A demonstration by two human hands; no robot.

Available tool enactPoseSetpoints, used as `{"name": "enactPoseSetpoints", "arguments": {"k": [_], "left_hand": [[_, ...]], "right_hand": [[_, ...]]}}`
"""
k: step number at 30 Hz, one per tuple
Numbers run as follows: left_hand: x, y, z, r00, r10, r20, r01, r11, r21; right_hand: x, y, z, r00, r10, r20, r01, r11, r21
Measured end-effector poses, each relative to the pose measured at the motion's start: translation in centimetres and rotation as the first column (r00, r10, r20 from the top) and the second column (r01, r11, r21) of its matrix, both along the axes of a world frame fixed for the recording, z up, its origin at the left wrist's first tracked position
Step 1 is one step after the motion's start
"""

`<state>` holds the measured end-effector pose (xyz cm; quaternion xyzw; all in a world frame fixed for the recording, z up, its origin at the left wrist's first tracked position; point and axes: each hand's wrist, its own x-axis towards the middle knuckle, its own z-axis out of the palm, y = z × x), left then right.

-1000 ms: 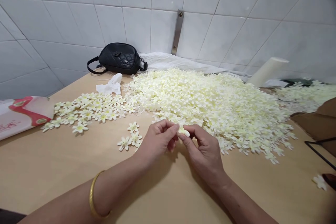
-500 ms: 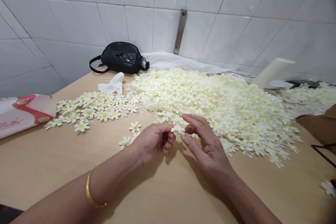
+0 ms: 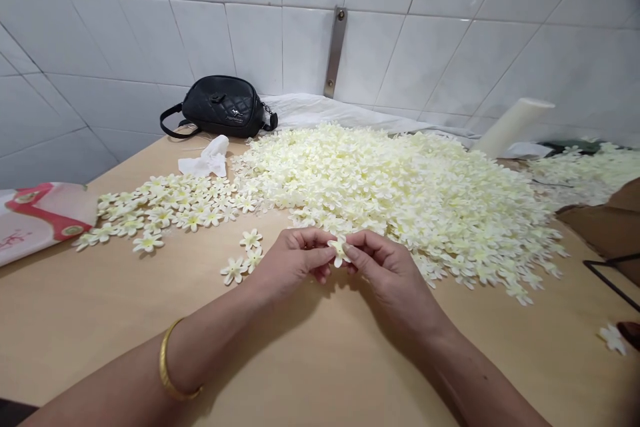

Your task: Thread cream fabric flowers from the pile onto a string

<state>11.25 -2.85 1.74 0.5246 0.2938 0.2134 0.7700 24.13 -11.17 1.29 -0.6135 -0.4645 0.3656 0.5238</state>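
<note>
A small white flower (image 3: 339, 251) with a pale yellow centre is pinched between both hands above the table (image 3: 300, 360). My left hand (image 3: 296, 259) grips its left side with thumb and fingers, and a gold bangle circles that wrist. On the flower's right side, the thumb and fingers of my right hand (image 3: 387, 267) are closed on it. Behind the hands spreads a large heap of similar flowers (image 3: 390, 180). Three loose flowers, one of them (image 3: 233, 271) nearest the front, lie just left of my left hand.
A smaller flower group (image 3: 175, 203) lies at left beside a pink and white bag (image 3: 45, 217). Behind are a black bag (image 3: 223, 107) and crumpled tissue (image 3: 205, 159). A white roll (image 3: 513, 127) leans at back right, and brown cardboard (image 3: 607, 227) stands at the right edge.
My right hand has closed from an open pose onto the flower that my left hand held. The flower now faces the camera more. The view has shifted slightly.
</note>
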Motion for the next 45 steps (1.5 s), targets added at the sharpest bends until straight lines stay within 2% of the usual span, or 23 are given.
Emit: {"name": "enactPoseSetpoints", "arguments": {"k": [4,10,13,15,17,19,20,22,24,28,32,35,38,41,45], "left_hand": [[0.1,0.1,-0.5,1.0,0.013,-0.019,-0.013,1.0,0.0],[0.0,0.7,-0.5,0.998,0.013,-0.061,-0.009,0.997,0.075],[0.1,0.3,-0.3,0.997,0.01,-0.081,-0.001,0.994,0.112],[0.3,-0.3,-0.4,0.994,0.048,-0.095,-0.032,0.987,0.159],[0.6,-1.1,-0.7,0.985,0.145,-0.089,-0.118,0.96,0.253],[0.8,-1.8,-0.9,0.976,0.213,-0.04,-0.19,0.929,0.319],[0.9,-2.0,-1.0,0.977,0.212,-0.006,-0.2,0.929,0.311],[1.1,-2.1,-0.9,0.987,0.155,0.043,-0.161,0.965,0.21],[1.1,-1.8,-0.8,0.99,0.114,0.079,-0.119,0.991,0.066],[1.0,-0.9,-0.7,0.992,0.063,0.108,-0.051,0.993,-0.108],[0.8,-1.0,-0.5,0.997,-0.03,0.071,0.037,0.995,-0.097],[1.0,-1.4,-0.4,0.997,-0.02,0.074,0.027,0.996,-0.088],[1.1,-1.4,-0.7,0.993,0.006,0.115,0.016,0.983,-0.184],[1.1,-0.9,-1.3,0.989,0.079,0.121,-0.045,0.963,-0.265],[0.9,-0.4,-1.5,0.981,0.147,0.124,-0.113,0.963,-0.245]], "right_hand": [[-0.3,0.2,-0.1,1.0,-0.028,0.0,0.028,0.999,-0.039],[0.2,0.2,-0.5,0.959,0.077,-0.273,-0.097,0.994,-0.06],[0.1,0.1,-0.5,0.959,0.088,-0.269,-0.108,0.992,-0.059],[-0.3,0.0,-0.5,0.983,0.088,-0.163,-0.099,0.993,-0.059],[-0.8,0.0,-0.6,0.996,0.023,0.09,-0.021,0.999,-0.027],[-1.2,-0.1,-0.9,0.905,-0.114,0.41,0.083,0.992,0.092],[-1.3,-0.1,-1.0,0.825,-0.192,0.531,0.118,0.978,0.171],[-1.3,-0.1,-1.4,0.7,-0.304,0.647,0.134,0.945,0.298],[-1.1,-0.1,-1.6,0.657,-0.356,0.665,0.128,0.921,0.368],[-0.8,-0.2,-1.4,0.654,-0.389,0.648,0.076,0.887,0.456],[-1.0,-0.2,-1.1,0.642,-0.376,0.668,0.035,0.885,0.465],[-1.0,0.0,-1.3,0.59,-0.377,0.714,0.015,0.889,0.457],[-0.9,0.3,-1.6,0.544,-0.396,0.74,0.006,0.884,0.468],[-1.2,0.3,-1.7,0.585,-0.34,0.736,-0.049,0.891,0.451],[-1.7,-0.1,-1.1,0.693,-0.271,0.669,-0.114,0.874,0.472]]}}
